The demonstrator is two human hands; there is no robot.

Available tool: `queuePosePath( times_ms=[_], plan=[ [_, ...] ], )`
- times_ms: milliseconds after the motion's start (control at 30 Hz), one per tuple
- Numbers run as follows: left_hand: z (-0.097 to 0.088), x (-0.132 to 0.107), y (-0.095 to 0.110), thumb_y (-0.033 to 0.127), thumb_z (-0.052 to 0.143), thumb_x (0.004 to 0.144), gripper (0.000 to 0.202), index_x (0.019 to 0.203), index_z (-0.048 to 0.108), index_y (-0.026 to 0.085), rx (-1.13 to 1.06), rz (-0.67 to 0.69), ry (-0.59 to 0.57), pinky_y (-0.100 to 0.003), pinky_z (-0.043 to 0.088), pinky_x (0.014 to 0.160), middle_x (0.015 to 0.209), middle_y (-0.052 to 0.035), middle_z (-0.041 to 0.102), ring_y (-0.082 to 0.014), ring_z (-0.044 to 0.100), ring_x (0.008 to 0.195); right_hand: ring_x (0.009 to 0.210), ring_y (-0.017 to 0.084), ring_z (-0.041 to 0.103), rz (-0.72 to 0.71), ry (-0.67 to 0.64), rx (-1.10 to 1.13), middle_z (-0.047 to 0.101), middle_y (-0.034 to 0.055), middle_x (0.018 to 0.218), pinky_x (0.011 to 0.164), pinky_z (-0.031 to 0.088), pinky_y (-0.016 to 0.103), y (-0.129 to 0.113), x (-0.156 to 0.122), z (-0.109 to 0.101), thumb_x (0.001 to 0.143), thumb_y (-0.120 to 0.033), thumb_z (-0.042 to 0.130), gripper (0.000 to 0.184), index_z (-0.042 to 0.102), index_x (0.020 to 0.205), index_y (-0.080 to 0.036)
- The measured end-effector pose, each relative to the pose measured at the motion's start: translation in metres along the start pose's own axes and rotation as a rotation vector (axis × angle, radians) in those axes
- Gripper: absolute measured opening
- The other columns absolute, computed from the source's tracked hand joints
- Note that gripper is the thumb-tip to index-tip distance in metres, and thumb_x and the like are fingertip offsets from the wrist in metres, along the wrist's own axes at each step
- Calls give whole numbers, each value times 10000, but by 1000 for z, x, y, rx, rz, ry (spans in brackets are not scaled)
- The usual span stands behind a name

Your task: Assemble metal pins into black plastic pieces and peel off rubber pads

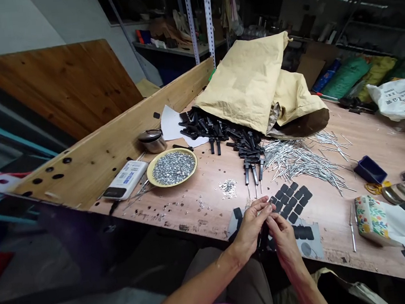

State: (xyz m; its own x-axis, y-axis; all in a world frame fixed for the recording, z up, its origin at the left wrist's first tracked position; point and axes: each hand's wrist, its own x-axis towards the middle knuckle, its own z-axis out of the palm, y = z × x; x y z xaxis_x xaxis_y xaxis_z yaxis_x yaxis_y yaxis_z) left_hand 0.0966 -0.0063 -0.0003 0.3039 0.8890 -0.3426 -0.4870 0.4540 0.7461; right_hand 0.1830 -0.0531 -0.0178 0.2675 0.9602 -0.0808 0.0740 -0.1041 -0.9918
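Note:
My left hand (251, 224) and my right hand (284, 236) meet at the front edge of the table, fingertips pinched together. Between the palms shows a dark, narrow black piece (263, 237), largely hidden by my fingers. What sits at the fingertips is too small to make out. Just beyond them lie black rounded pads (289, 200) in rows, partly on a grey sheet (316, 241). Several black plastic parts with metal rods (255, 174) stick out toward me from a heap of black plastic parts (239, 136). A small pile of metal washers (228, 188) lies to the left.
A yellow bowl (148, 172) full of small metal pieces stands left, near a white device (125, 179) and a metal cup (152, 141). Loose metal rods (298, 159) spread beside a large paper sack (249, 78). Rightward are a dark blue box (370, 170), a glass jar (400, 192) and a flowered box (371, 219).

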Motion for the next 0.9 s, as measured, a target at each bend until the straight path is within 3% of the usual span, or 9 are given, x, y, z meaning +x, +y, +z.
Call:
queuePosePath(
  times_ms=[100, 200, 300, 367, 500, 600, 667, 800, 900],
  plan=[
    [1, 3, -4, 443, 792, 535, 365, 721, 728, 136, 63, 13, 25, -293, 432, 890, 1153, -131, 578, -242, 521, 1090, 629, 160, 585, -15, 23, -97, 641, 29, 734, 567, 485, 268, 6, 4, -16, 809, -517, 550, 365, 675, 865, -178],
    [-8, 5, -6, 405, 776, 580, 400, 885, 720, 152, 156, -3, 20, -274, 464, 836, 1100, -102, 598, -186, 581, 958, 702, 177, 584, -225, 175, -433, 622, 49, 780, 627, 470, 287, 14, 18, -51, 844, -463, 518, 323, 682, 867, -186],
    [-27, 4, -11, 419, 704, 669, 531, 1133, 614, 177, 270, 39, 89, -230, 489, 612, 1005, -58, 590, -85, 571, 627, 696, 184, 568, -413, 347, -774, 602, 57, 761, 623, 446, 291, 25, 39, -92, 888, -413, 459, 307, 657, 843, -182],
    [-45, 3, -16, 442, 640, 720, 561, 1205, 548, 173, 392, 136, 179, -191, 419, 463, 906, -26, 570, -50, 492, 497, 697, 185, 554, -513, 372, -991, 588, 56, 744, 591, 422, 273, 32, 54, -113, 916, -366, 424, 298, 640, 814, -188],
    [-83, 0, -28, 443, 549, 789, 484, 1177, 547, 154, 658, 402, 361, -188, 444, 522, 793, -11, 560, -77, 540, 553, 696, 181, 506, -638, 313, -1402, 564, 52, 747, 511, 349, 243, 41, 82, -137, 927, -244, 417, 254, 613, 769, -206],
    [-105, 1, -36, 446, 495, 826, 448, 1154, 553, 147, 838, 575, 403, -197, 468, 525, 749, -17, 585, -95, 569, 554, 683, 186, 477, -660, 180, -1613, 544, 61, 723, 507, 348, 254, 45, 92, -144, 885, -96, 434, 233, 576, 723, -186],
    [-114, 3, -42, 424, 480, 842, 404, 1123, 565, 145, 943, 687, 403, -201, 484, 524, 738, -25, 610, -101, 586, 552, 688, 179, 477, -701, 49, -1656, 545, 62, 727, 527, 374, 255, 50, 89, -144, 847, -10, 424, 246, 569, 731, -172],
    [-118, 6, -52, 342, 470, 866, 319, 1096, 571, 146, 1061, 842, 411, -192, 499, 520, 732, -31, 643, -89, 585, 509, 685, 154, 491, -960, -301, -1564, 554, 45, 759, 562, 417, 244, 53, 79, -143, 859, 3, 380, 269, 588, 826, -164],
    [-116, 7, -53, 314, 469, 872, 309, 1111, 561, 140, 1090, 879, 431, -187, 503, 519, 724, -31, 648, -87, 591, 502, 634, 148, 473, -909, -166, -1563, 552, 55, 746, 500, 398, 236, 50, 83, -146, 850, 35, 336, 310, 588, 835, -146]
  ],
)
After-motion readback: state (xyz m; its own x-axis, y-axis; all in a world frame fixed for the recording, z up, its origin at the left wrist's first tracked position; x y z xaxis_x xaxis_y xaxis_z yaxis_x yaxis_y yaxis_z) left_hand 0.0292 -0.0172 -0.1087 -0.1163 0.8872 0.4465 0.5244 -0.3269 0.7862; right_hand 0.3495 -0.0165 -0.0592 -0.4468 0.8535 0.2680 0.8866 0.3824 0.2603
